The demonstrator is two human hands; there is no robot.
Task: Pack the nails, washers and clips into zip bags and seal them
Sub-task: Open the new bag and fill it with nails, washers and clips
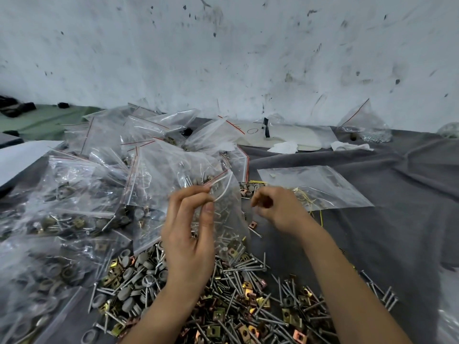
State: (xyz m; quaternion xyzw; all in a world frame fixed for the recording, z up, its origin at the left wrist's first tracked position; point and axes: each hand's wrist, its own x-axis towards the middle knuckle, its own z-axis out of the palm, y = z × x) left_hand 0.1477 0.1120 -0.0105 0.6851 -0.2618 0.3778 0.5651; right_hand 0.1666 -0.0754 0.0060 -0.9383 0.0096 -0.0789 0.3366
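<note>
As the task stands: partway, by my read. Many bags are filled, plenty of loose hardware is unpacked, and the bag in hand is not sealed.
Bag in hand: clear zip bag point(223, 227), held up over the near pile at centre of view. The mouth is at the top and looks open. Nails show inside, with a few grey washers near the top.
Left hand: left hand point(188, 234) grips the bag near its mouth. Its fingers point(181, 202) and thumb are closed together, pinching the plastic edge.
Right hand: right hand point(278, 209) is just beside the bag mouth, not touching it. Its fingers are curled in tight. A dark spot sits inside the curl, too blurred to tell if it holds a piece.
Loose stock: nails point(248, 264), grey washers point(129, 291) and yellow and copper clips point(248, 292) lie mixed in one heap under both forearms.
Done so far: heap of filled bags point(82, 194) to the left and behind. I cannot tell which are zipped.
Left to do: likely finish filling this bag, press the zip, then work through the heap.
Spare: flat empty bag point(323, 184) to the right, lying over thin yellow wires.
Bench: covered by grey cloth point(385, 219), with a marked white wall behind.
</note>
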